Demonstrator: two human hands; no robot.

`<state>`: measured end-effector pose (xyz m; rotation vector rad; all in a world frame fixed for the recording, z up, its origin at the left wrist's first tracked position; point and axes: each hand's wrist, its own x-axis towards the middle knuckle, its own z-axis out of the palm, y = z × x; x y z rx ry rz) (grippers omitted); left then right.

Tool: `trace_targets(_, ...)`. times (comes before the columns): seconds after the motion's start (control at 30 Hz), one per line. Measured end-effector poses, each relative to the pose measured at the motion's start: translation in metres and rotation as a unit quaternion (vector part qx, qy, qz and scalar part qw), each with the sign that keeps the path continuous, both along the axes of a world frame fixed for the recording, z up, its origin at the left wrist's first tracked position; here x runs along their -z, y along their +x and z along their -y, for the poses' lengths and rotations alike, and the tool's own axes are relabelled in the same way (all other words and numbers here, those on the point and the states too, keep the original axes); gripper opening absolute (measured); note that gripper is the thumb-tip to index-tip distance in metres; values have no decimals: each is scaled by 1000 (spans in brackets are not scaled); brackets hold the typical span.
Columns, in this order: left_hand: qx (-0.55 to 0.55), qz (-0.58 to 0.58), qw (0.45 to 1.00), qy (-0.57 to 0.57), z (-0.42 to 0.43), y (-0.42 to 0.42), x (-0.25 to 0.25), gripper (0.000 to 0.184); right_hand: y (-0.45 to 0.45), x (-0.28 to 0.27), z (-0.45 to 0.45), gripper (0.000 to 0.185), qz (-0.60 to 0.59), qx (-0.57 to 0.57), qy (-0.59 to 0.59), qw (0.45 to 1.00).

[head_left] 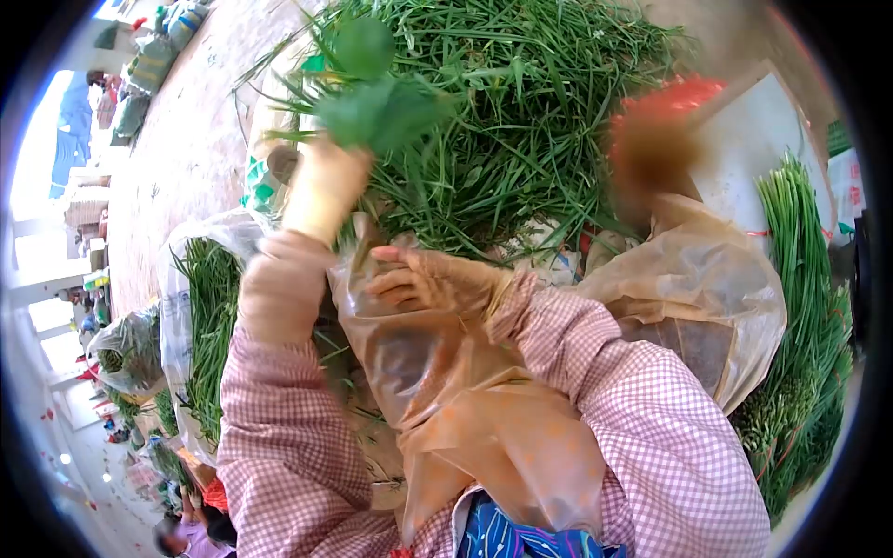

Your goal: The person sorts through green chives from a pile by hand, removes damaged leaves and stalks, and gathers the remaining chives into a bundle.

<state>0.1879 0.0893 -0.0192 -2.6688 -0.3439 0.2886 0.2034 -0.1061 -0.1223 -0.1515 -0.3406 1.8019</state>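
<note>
My left hand (326,186), in a pale glove, is raised at the near left edge of a big heap of long green grass-like stalks (521,112). Motion smears it, and its fingers do not show. Broad green leaves (381,112), also blurred, are right at its fingertip end; whether it grips them is unclear. My right hand (437,279), gloved with one bare pinkish fingertip, is held over my brownish plastic apron (493,418). Its fingers are apart, with nothing seen in them.
Tied bundles of green stalks (791,353) lie at the right beside a cloudy plastic bag (698,298). A blurred red object (670,102) is near a white board (753,149). Another bag of greens (209,316) stands at the left. A person (191,535) is at lower left.
</note>
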Motion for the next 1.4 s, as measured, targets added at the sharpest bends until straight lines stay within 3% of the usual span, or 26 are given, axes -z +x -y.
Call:
trace_targets(0.03,-154,121,971,-139,35,-5,-10,24,-5,-9,-4,89,4,0,2,1000)
trace_targets(0.07,-298,236,885,-269,55,-8,-19,29,-10,-15,-8,94,-73,13,-8,997)
trace_targets(0.1,-291,295,813,-409,34,-22,-14,39,-13,-18,-10,99,-153,30,-18,988)
trace_targets(0.2,-272,272,872,-303,68,-53,-17,54,-10,-11,-14,85,-261,94,-147,950)
trace_targets(0.23,-246,211,911,-256,86,-65,-14,56,-14,-4,-21,75,-228,172,-57,957)
trace_targets(0.27,-219,147,942,-206,102,-77,-12,57,-16,5,-23,75,-229,166,-58,957)
trace_targets(0.37,-244,121,923,-273,125,-109,-10,64,-26,42,-27,42,-305,277,-159,897)
trace_targets(0.4,-239,124,920,-283,128,-123,-11,64,-24,51,-20,42,-305,275,-164,897)
trace_targets(0.47,-249,94,918,-295,136,-143,-18,64,-14,68,-10,57,-253,202,-119,939)
trace_targets(0.53,-259,65,914,-307,142,-163,-23,63,-21,123,-33,57,-332,274,98,897)
trace_targets(0.57,-248,67,909,-328,144,-173,-25,67,-19,128,-37,56,-303,264,-73,913)
trace_targets(0.63,-244,67,903,-348,144,-192,-30,71,-22,118,-42,55,-266,240,-245,901)
trace_targets(0.67,-256,71,892,-367,142,-201,-32,71,-25,113,-45,53,-103,334,-238,906)
trace_targets(0.73,-280,81,867,-404,140,-218,-36,71,-25,80,-49,55,228,483,-193,823)
trace_targets(0.8,-305,92,848,-425,142,-230,-37,69,-16,72,-52,42,296,365,-172,866)
trace_targets(0.9,-366,131,810,-440,148,-248,-36,65,-15,66,-57,31,370,302,-149,866)
trace_targets(0.97,-379,140,815,-416,153,-263,-26,64,-14,46,-56,31,579,275,-154,752)
trace_targets(1.0,-385,148,822,-392,155,-267,-22,63,-13,51,-58,31,581,271,-154,752)
trace_targets(1.07,-392,149,805,-420,158,-265,-29,54,0,70,-68,31,585,284,-280,706)
trace_targets(1.13,-398,152,789,-444,159,-272,-32,47,27,85,-67,32,638,266,-404,599)
trace_targets(1.17,-400,168,771,-467,162,-284,-33,47,52,76,-58,33,639,248,-439,581)
trace_targets(1.23,-453,179,705,-515,166,-303,-33,50,117,122,-48,33,689,334,-393,509)
trace_targets(1.27,-467,183,697,-513,171,-305,-35,50,139,112,-34,37,741,326,-348,474)
trace_targets(1.3,-457,147,715,-508,173,-303,-38,51,182,166,-38,49,797,254,-291,465)
trace_targets(1.33,-442,111,734,-504,173,-297,-42,52,178,118,-35,69,850,80,-246,459)
trace_targets(1.4,-442,113,736,-500,172,-286,-46,54,128,-2,-41,82,940,-110,-153,285)
